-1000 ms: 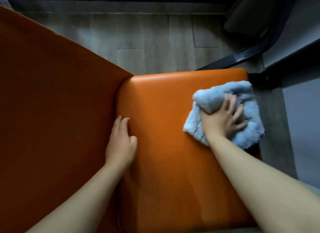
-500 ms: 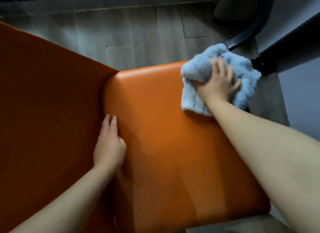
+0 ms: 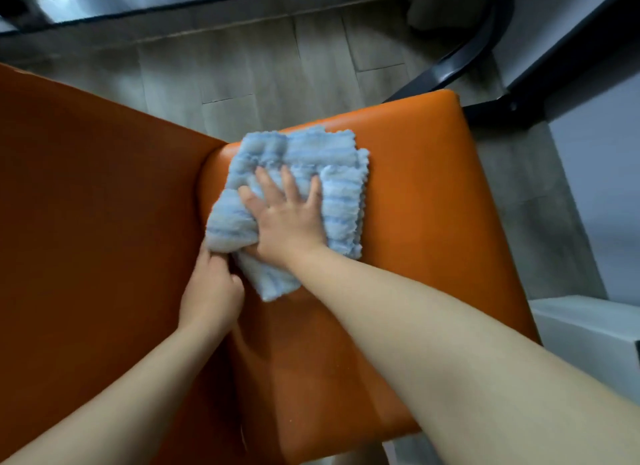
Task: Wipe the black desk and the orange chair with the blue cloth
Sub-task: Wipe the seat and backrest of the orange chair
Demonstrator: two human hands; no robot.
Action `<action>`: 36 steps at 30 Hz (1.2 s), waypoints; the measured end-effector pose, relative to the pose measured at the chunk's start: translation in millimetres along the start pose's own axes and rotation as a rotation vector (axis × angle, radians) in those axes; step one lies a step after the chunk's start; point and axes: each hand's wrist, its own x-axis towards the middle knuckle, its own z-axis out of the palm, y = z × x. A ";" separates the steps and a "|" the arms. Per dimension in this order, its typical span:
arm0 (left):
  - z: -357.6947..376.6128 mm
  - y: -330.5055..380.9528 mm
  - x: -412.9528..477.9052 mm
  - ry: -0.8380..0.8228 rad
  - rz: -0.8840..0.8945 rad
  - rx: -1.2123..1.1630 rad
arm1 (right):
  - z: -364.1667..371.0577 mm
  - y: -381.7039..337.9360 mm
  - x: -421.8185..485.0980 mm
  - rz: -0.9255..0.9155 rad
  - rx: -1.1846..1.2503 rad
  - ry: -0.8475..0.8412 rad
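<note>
The orange chair's seat (image 3: pixel 415 201) fills the middle of the head view, and its backrest (image 3: pixel 97 222) fills the left. The fluffy blue cloth (image 3: pixel 332 167) lies on the rear part of the seat, close to the crease. My right hand (image 3: pixel 287 215) presses flat on the cloth with its fingers spread. My left hand (image 3: pixel 211 288) rests on the seat at the crease, beside the cloth's near left corner. The cloth's edge covers its fingertips. A black bar of the desk's frame (image 3: pixel 568 39) crosses the top right corner.
Grey wood-look floor (image 3: pixel 242 66) lies beyond the chair. A curved black chair leg (image 3: pixel 450 70) runs past the seat's far right corner. A white box-like object (image 3: pixel 588 333) stands on the floor at the right, near the seat's edge.
My right hand has slid the cloth left from the seat's far right corner to the crease by the backrest. My left hand has stayed at the crease and now touches the cloth.
</note>
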 end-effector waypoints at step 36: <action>27.8 1.8 -41.4 -0.050 0.003 0.231 | 41.8 91.2 -208.3 0.993 0.278 0.431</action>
